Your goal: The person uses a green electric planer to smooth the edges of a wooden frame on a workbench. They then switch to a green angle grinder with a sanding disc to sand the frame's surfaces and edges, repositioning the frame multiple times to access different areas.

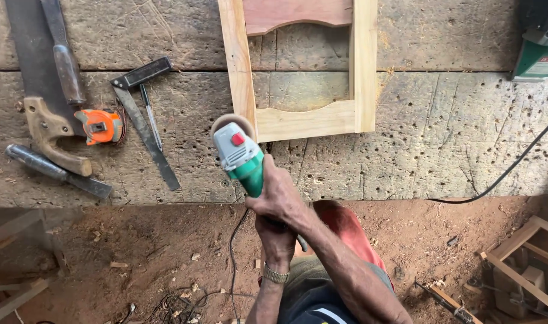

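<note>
Both hands wrap one green-bodied angle grinder [242, 157]: the right hand [281, 198] closes round its body, the left hand [275, 239] clamps just below on the tail end. Its sanding disc touches the lower left corner of the single wooden frame [298, 117] lying on the workbench [442, 138]. To the left lie one handsaw [43, 102], one orange tape measure [100, 126], one try square [143, 120], two chisels [56, 173] and one pencil [150, 116].
</note>
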